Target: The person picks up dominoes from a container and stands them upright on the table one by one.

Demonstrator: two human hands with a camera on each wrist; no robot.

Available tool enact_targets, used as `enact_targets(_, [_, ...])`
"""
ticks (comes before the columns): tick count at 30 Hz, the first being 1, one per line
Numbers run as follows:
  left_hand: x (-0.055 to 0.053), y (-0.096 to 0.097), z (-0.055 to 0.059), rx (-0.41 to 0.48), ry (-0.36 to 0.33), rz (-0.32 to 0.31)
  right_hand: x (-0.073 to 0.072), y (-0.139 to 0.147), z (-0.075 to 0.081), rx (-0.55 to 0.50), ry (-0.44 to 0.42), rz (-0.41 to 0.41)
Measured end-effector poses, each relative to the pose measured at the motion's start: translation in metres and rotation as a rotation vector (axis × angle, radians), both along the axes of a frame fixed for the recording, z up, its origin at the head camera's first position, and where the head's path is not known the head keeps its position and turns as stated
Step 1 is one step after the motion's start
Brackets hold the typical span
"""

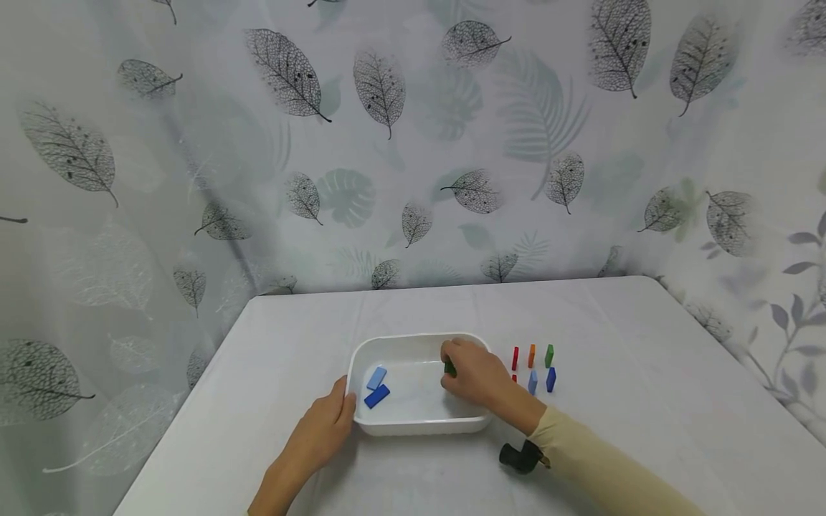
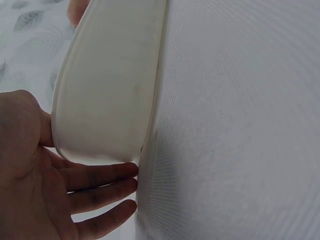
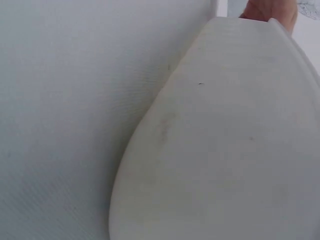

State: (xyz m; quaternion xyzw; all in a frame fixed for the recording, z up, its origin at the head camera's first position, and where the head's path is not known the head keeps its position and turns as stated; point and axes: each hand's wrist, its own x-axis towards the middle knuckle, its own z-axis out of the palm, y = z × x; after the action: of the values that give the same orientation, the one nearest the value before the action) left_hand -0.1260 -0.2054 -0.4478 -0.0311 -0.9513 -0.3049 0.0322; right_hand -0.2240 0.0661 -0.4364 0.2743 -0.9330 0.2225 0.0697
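A white plastic tray (image 1: 422, 428) stands on the table. My left hand (image 1: 325, 424) holds its left end, thumb at the rim and fingers along the outside wall; the left wrist view shows these fingers (image 2: 100, 175) spread under the tray's corner. Over the tray's right part, my right hand (image 1: 476, 373) pinches a dark green block (image 1: 449, 368), mostly hidden by the fingers. A light blue block (image 1: 376, 378) and a dark blue block (image 1: 377, 396) lie in the tray's left half. The right wrist view shows the tray's outer wall (image 3: 215, 135), not the right hand.
Right of the tray, small blocks stand in two rows: red (image 1: 515, 358), orange (image 1: 532, 356) and green (image 1: 549, 356) behind; light blue (image 1: 532, 382), blue (image 1: 551, 380) and a partly hidden red one in front. A black device (image 1: 521, 457) sits at the right wrist. Leaf-patterned curtains (image 1: 413, 143) surround the table.
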Motion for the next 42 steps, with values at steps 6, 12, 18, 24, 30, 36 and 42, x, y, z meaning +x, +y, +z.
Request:
enact_targets(6, [0.000,-0.001,0.000,-0.001,0.000,-0.005,0.005,0.005,0.006,-0.115,0.027,0.009])
enact_targets(12, [0.000,-0.001,0.000,-0.001,-0.003,-0.003,0.011,0.016,0.011,-0.213,0.048,0.027])
enact_targets(18, [0.000,0.000,0.000,0.006,0.003,-0.010,0.013,0.032,0.014,-0.292,0.136,0.054])
enact_targets(24, [-0.001,0.001,0.000,0.018,0.002,-0.020,0.014,0.048,0.015,-0.367,0.163,0.033])
enact_targets(30, [-0.001,0.002,0.001,0.012,-0.005,-0.015,0.014,0.062,0.016,-0.397,0.189,0.012])
enact_targets(36, [0.000,0.001,0.002,0.006,-0.014,-0.004,0.015,0.075,0.018,-0.407,0.211,-0.034])
enact_targets(42, [0.000,0.000,0.002,0.005,-0.013,-0.005,0.015,0.088,0.018,-0.418,0.251,-0.063])
